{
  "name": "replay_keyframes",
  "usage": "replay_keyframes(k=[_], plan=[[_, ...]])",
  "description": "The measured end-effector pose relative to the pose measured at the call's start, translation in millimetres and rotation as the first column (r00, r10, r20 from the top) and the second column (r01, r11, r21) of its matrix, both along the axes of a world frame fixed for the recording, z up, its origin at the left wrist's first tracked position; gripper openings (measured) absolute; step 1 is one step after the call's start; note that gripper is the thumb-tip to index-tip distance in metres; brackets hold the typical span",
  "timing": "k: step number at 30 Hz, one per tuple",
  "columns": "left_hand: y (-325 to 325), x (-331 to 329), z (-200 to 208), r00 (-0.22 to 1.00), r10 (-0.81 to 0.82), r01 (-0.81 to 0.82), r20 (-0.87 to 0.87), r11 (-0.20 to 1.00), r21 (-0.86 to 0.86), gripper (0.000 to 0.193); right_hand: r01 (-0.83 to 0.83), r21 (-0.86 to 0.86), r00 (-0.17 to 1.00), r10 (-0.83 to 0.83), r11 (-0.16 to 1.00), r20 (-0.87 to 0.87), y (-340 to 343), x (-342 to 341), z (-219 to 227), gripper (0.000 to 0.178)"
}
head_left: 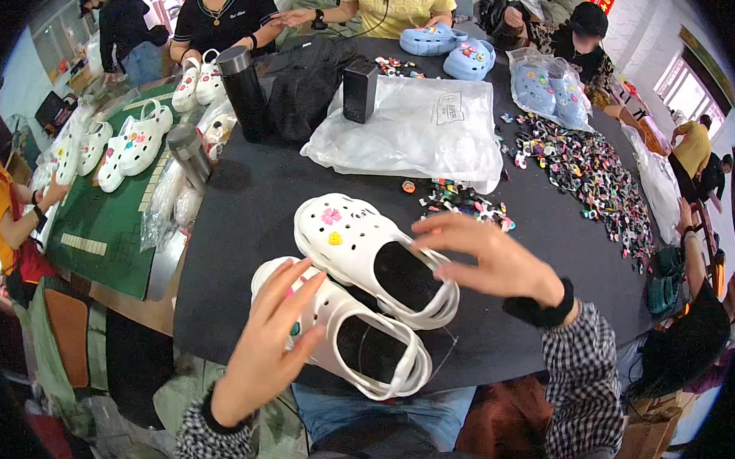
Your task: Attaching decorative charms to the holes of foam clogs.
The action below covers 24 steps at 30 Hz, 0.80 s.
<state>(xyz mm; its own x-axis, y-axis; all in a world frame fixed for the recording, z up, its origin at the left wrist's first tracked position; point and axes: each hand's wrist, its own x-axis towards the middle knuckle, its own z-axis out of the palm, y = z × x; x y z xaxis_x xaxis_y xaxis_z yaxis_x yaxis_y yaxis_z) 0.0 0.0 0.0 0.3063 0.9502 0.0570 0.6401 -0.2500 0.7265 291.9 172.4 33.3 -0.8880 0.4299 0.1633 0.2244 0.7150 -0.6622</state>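
Observation:
Two white clogs with black insoles lie side by side on the black table (220, 262) in front of me, toes pointing away and to the left. The farther clog (362, 245) carries a pink flower charm (331, 216), a yellow charm (335, 239) and some dark lettering charms. Over the toe of the nearer clog (329, 313) my left hand (265, 343) is spread, fingers extended and partly hiding its charms; whether it touches is unclear. My right hand (494, 260) is open, its fingertips beside the farther clog's foot opening. Neither hand grips anything.
Beyond the clogs lie a small charm pile (466, 201) and a clear plastic bag (413, 144) with a black box (360, 91) on it. Many loose charms (581, 177) spread rightward. A black tumbler (242, 95) and steel cup (189, 154) stand left. Several people surround the table.

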Motion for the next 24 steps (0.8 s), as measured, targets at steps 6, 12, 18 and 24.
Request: replay_keyframes(k=[6, 12, 18, 24], plan=[[-54, 73, -15, 0.912, 0.409, -0.411, 0.034, 0.908, 0.085, 0.075, -0.027, 0.136, 0.999, 0.022, 0.990, 0.039, -47, 32, -22, 0.055], [-50, 93, -34, 0.831, 0.539, -0.555, 0.142, 0.822, 0.126, 0.070, 0.102, 0.261, 0.989, -0.070, 0.960, -0.129, -71, 28, -30, 0.049], [-30, 75, -38, 0.780, 0.542, -0.599, 0.312, 0.791, 0.123, 0.052, 0.148, 0.210, 0.984, -0.123, 0.966, -0.128, -94, 35, -29, 0.046], [0, 31, -35, 0.865, 0.340, -0.408, 0.368, 0.905, 0.122, 0.052, 0.169, 0.121, 0.978, -0.151, 0.978, -0.145, -109, 38, -39, 0.033]])
